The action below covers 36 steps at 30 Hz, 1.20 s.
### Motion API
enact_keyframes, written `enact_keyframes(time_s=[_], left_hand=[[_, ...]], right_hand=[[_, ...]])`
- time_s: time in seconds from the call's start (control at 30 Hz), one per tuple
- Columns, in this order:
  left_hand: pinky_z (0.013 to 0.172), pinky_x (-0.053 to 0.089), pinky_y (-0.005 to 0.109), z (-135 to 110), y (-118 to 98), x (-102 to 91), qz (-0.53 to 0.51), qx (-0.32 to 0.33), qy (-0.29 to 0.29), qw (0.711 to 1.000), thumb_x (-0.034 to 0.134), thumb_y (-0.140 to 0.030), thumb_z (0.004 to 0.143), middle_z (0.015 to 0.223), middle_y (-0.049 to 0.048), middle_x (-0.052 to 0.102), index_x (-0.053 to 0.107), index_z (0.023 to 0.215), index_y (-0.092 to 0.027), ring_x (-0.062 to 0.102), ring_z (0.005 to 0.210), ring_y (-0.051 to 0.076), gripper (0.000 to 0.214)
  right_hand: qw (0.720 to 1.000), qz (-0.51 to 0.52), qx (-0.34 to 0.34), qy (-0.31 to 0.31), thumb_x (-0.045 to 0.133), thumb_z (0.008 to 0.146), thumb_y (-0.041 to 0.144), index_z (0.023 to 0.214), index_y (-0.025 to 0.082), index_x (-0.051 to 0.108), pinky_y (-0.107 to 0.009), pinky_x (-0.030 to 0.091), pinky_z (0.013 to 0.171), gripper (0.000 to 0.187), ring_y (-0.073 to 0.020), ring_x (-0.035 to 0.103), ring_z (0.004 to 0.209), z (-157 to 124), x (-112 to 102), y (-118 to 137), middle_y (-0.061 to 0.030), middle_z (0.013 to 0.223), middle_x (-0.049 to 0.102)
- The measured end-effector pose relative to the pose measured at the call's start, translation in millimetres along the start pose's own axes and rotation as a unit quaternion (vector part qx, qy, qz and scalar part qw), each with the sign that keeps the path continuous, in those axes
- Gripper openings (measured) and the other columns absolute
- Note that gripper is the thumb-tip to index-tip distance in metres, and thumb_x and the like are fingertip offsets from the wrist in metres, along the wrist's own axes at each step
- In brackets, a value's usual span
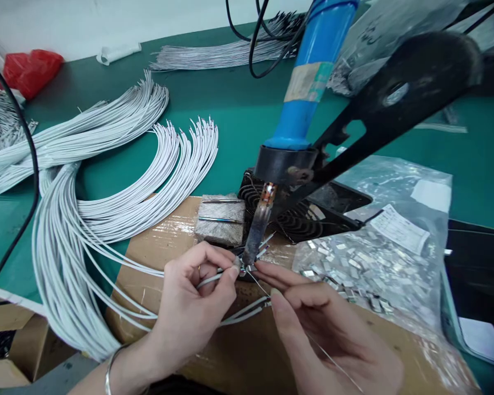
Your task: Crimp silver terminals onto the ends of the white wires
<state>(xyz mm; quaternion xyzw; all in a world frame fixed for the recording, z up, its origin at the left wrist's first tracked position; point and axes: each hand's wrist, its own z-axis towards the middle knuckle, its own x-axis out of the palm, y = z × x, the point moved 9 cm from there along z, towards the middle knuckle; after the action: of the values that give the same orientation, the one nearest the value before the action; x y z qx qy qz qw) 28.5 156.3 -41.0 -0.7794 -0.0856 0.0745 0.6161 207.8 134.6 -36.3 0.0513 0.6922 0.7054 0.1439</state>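
Overlapping a fan (302, 224) is the iron (295, 118); cable (209, 280) is pinched by the left hand (200, 293), wire (334, 362) by the right hand (329, 323).

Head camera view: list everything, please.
Soldering iron: one, blue-handled, centre
Bracket: one, black, right
Ribbed unit: one, black, centre
Block: one, grey, centre
Cardboard: one, brown, under hands
White wires: many, white, left
Grey wires: many, grey, back
Metal pieces: many, silver, right
Plastic bags: several, clear, right
Slip: one, white, right
Panel: one, black, right
Red plastic: uncertain, red, back left
Roll: one, white, back left
Box: one, brown, lower left
Table: one, green, background
Cables: several, black, left, top
Thin wire: one, silver, right hand
Left hand: one, bare, centre
Right hand: one, bare, right
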Motion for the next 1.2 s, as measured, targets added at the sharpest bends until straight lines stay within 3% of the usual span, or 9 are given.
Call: enact_keyframes(time_s=[0.17, 0.53, 1.2], left_hand=[[0.043, 0.024, 0.014, -1.5, -2.8, 0.8, 0.008, 0.008, -0.005, 1.000, 0.072, -0.011, 0.080, 0.087, 0.0048, 0.074, 0.065, 0.071, -0.014, 0.037, 0.048, 0.001, 0.012], [0.043, 0.026, 0.015, -0.1, -11.6, 4.1, 0.042, 0.008, -0.004, 0.999, 0.072, -0.011, 0.075, 0.083, 0.0054, 0.071, 0.062, 0.068, -0.014, 0.039, 0.047, 0.002, 0.012], [0.044, 0.023, 0.016, -3.7, -4.5, 0.1, 0.028, 0.023, -0.011, 0.999, 0.071, -0.011, 0.082, 0.089, 0.0043, 0.074, 0.065, 0.073, -0.014, 0.035, 0.048, 0.001, 0.012]], right_hand=[[0.998, 0.005, -0.046, 0.045, 0.069, 0.093, 0.015, 0.075, 0.024, 0.063, -0.008, 0.057, 0.089, 0.022, -0.0094, 0.081, 0.098, 4.3, 3.7, 6.4, 0.0019, 0.109, 0.084], [0.998, 0.015, -0.052, 0.028, 0.072, 0.091, 0.013, 0.075, 0.023, 0.064, -0.012, 0.062, 0.083, 0.021, -0.0131, 0.083, 0.091, 5.0, 2.7, 5.8, -0.0019, 0.108, 0.085], [0.998, 0.026, -0.052, 0.019, 0.073, 0.090, 0.013, 0.075, 0.023, 0.064, -0.009, 0.060, 0.084, 0.020, -0.0102, 0.082, 0.089, 2.7, 3.2, 6.7, -0.0004, 0.107, 0.084]])
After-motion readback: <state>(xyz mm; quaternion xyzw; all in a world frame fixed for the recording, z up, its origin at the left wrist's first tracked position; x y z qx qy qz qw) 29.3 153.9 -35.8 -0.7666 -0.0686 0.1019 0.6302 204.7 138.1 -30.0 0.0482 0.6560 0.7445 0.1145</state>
